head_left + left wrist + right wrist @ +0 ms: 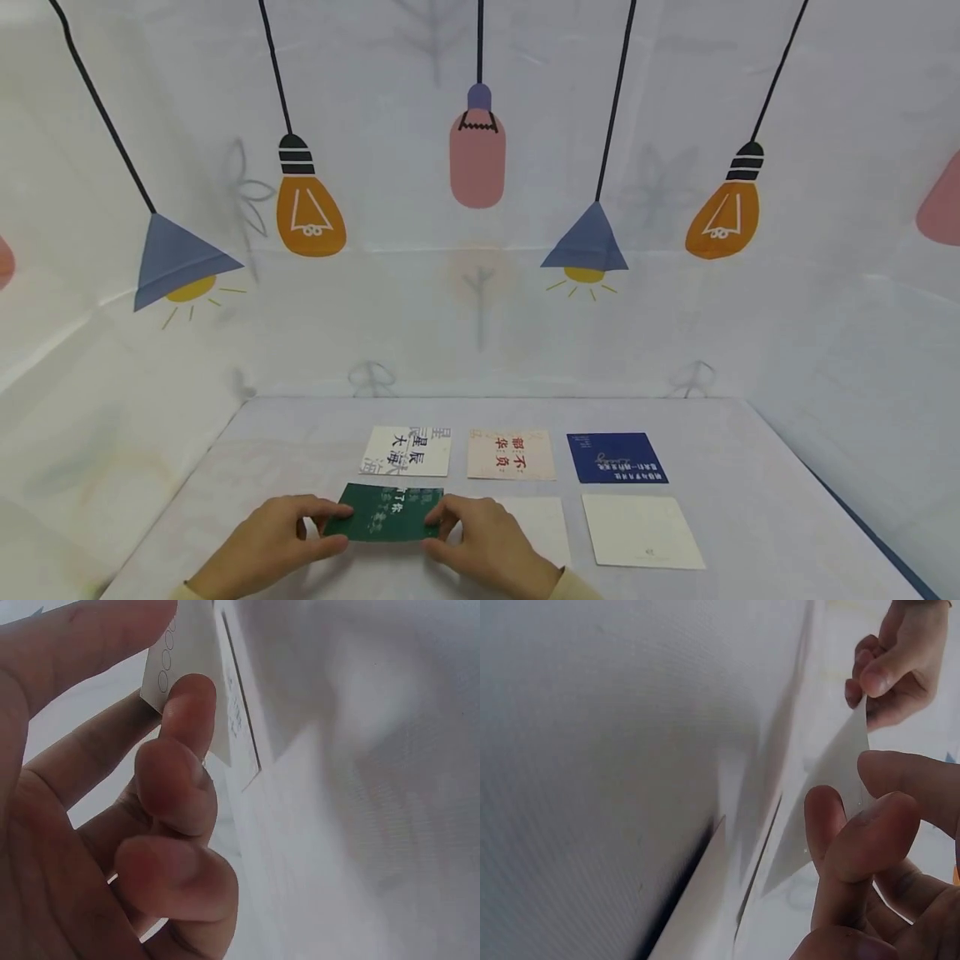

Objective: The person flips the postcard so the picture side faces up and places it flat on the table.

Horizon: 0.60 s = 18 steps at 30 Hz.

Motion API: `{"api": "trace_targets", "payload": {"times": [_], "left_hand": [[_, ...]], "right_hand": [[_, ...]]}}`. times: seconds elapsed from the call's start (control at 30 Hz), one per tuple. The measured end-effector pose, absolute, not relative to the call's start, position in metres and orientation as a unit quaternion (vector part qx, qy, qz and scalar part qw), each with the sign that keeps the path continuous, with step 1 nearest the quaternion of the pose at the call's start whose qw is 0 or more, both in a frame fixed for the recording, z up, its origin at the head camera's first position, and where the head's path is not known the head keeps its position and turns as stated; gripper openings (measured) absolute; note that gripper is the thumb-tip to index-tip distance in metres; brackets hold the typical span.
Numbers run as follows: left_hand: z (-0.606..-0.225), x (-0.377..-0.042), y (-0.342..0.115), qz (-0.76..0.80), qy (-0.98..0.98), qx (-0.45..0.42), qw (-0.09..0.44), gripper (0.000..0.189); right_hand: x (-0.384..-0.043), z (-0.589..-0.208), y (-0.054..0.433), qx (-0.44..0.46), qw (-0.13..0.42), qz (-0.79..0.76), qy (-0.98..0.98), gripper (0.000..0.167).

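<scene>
A green postcard (386,512) with pale lettering is held between both hands, raised above the white table. My left hand (273,537) pinches its left end between thumb and fingers. At the right end, my right hand (487,537) grips the edge the same way. In the left wrist view, the card's pale back (159,675) shows a row of small printed circles near the fingertips. The right wrist view shows its pale underside (829,784) stretching between the two hands. A cream card (536,525) lies partly hidden behind my right hand.
Along the back of the table (300,417) lie a white card (431,462), a pale pink card (480,462) with red lettering and a dark blue card (615,471). Front right is another cream card (641,529). A white curtain (405,333) printed with lamps hangs behind.
</scene>
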<state>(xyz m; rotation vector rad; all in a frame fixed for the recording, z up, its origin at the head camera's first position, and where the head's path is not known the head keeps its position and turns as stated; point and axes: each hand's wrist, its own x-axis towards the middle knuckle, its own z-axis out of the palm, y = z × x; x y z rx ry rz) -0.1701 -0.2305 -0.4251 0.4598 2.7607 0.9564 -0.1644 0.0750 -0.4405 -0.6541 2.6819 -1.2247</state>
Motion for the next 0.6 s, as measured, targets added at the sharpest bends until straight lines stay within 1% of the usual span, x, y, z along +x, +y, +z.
{"api": "trace_targets", "payload": {"times": [0.2,0.43,0.6], "left_hand": [[-0.4291,-0.1701,-0.2317,0.318,0.930,0.162,0.085,0.035],[-0.4325,-0.1707,-0.2323,0.323,0.926,0.172,0.098,0.029],[-0.4343,-0.1715,-0.2329,0.326,0.922,0.177,0.116,0.030]], "right_hand": [[-0.1639,-0.4417,0.0716,-0.214,0.065,-0.395,0.891,0.016],[-0.1650,-0.4443,0.0715,-0.223,0.060,-0.371,0.899,0.017],[-0.1652,-0.4478,0.0715,-0.228,0.063,-0.362,0.901,0.017]]}}
